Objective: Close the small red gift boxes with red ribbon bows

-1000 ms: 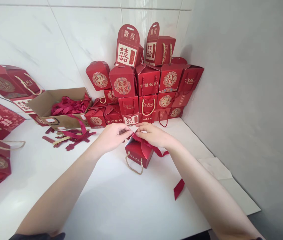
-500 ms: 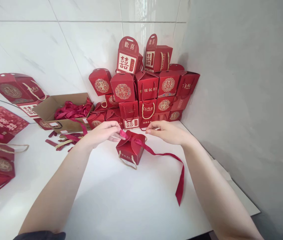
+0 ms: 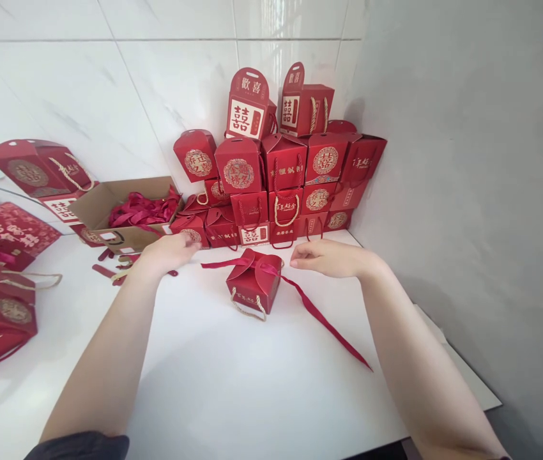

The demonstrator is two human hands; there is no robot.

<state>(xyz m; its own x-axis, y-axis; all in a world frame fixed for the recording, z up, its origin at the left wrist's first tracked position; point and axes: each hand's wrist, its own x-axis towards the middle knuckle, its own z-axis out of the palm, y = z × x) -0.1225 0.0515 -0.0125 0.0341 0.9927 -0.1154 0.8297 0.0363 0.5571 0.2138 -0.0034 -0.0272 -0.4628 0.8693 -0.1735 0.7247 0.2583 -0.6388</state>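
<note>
A small red gift box (image 3: 253,281) with cream rope handles stands on the white table in front of me. Through its top runs a dark red ribbon (image 3: 319,313), one tail reaching left and the longer one trailing right across the table. My left hand (image 3: 170,252) hovers left of the box, just past the short tail's end, fingers loosely stretched and holding nothing. To the right of the box is my right hand (image 3: 333,257), its fingers slightly bent and apart, with no ribbon in them.
Stacked red gift boxes (image 3: 285,163) line the wall behind. An open cardboard box (image 3: 84,207) of ribbons stands back left, with loose strips (image 3: 106,273) before it. More red boxes (image 3: 13,306) crowd the far left. A grey wall (image 3: 467,160) bounds the right.
My left hand has let go of the ribbon's left end and moved left. That tail now stretches out left of the box; the right tail has straightened. My right hand has shifted slightly right.
</note>
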